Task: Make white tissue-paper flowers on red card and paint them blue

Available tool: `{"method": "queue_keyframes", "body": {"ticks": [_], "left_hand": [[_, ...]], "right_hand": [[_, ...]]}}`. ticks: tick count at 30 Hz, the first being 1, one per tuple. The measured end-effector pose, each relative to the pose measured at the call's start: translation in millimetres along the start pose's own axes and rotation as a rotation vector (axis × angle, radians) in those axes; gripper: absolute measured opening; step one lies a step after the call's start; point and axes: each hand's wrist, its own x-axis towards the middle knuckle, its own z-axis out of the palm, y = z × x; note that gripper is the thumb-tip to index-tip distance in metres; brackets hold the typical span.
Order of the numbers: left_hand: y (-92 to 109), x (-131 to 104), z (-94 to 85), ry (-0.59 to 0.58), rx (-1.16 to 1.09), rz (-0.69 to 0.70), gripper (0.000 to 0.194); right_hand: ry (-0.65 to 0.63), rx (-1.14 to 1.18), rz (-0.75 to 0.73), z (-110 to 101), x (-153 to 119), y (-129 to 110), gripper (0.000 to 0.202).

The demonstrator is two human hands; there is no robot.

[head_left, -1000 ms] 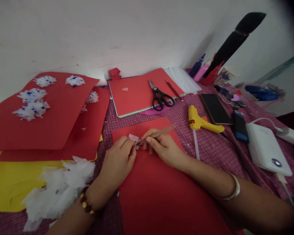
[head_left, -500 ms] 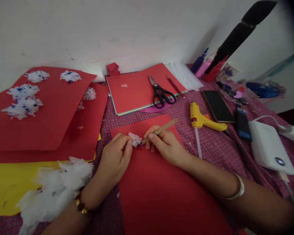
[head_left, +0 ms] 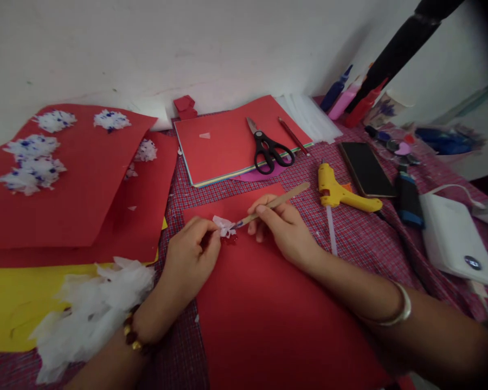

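Note:
A small crumpled white paper tuft (head_left: 225, 226) sits near the top of a red sheet (head_left: 268, 314). The fingertips of my left hand (head_left: 193, 257) are pinched together at the tuft's left side, touching it. My right hand (head_left: 282, 227) grips a flat wooden stick (head_left: 287, 197) like a pen, its tip with some blue on it close to the tuft's right side. Just below the tuft, a shiny wet patch (head_left: 230, 239) shows on the red sheet.
Red sheets with white-and-blue tufts (head_left: 77, 184) and a pile of white paper pieces (head_left: 93, 309) are at left. Scissors (head_left: 268, 149) and a pencil (head_left: 293, 136) lie on stacked sheets. A yellow glue gun (head_left: 341, 192), phone (head_left: 366, 169) and power bank (head_left: 457, 238) are at right.
The stick and my right hand have shifted slightly right and up, away from the tuft. My left hand remains at the tuft. The whole view has shifted a little.

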Motion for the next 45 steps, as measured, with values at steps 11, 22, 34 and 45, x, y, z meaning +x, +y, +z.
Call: {"method": "queue_keyframes", "body": {"ticks": [11, 22, 34, 45], "left_hand": [[66.3, -48.8, -10.5, -0.197, 0.172, 0.733, 0.020], [38.4, -148.1, -92.7, -0.213, 0.422, 0.452, 0.027], [-23.9, -198.1, -103.1, 0.121, 0.483, -0.215, 0.021], [26.1, -167.2, -94.3, 0.064, -0.797, -0.878, 0.028]], "right_hand": [[-0.052, 0.052, -0.007, -1.2, -3.7, 2.0, 0.016], [-0.071, -0.040, -0.024, -4.0, -5.8, 4.9, 0.015], [-0.033, -0.090, -0.020, -0.2, -8.0, -1.1, 0.014], [-0.047, 0.049, -0.172, 5.1, -15.1, 0.2, 0.010]]}}
